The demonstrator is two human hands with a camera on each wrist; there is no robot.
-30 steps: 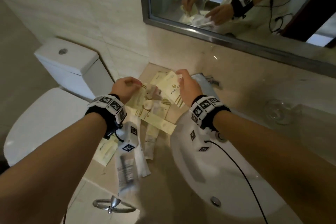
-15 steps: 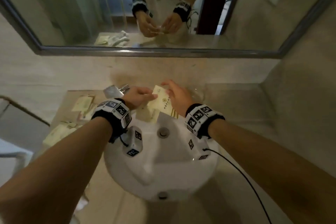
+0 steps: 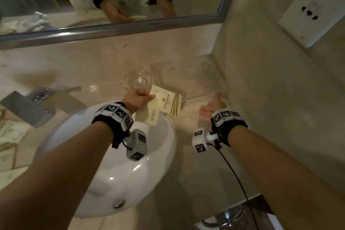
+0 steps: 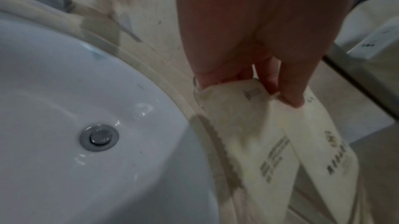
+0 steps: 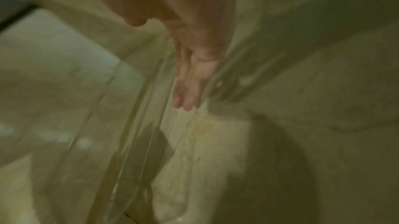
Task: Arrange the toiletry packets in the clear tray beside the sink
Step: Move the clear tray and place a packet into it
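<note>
Left hand [image 3: 138, 99] pinches two toiletry packets [image 3: 166, 103] by their top edges, thumb over fingers [image 4: 291, 91]; they fan out at frame centre, above the far rim of the sink [image 3: 112, 173], one angled toward the clear tray [image 3: 201, 80] at centre right of the head view. Right hand [image 3: 210, 108] is flat and relaxed, holding nothing, fingers [image 5: 185, 98] stretched along the tray's near wall, apparently steadying it; contact unclear, wrist view is blurred. My read: the packets are light, thin and floppy, with slick film, so an edge pinch lets them droop and slide apart. Better to grip mid-body or square the pair before setting down. The tray looks light and could skate on the table. More packets [image 3: 11, 132] lie at the left edge. A glass dish [image 3: 137, 80] sits just beyond the left hand.
</note>
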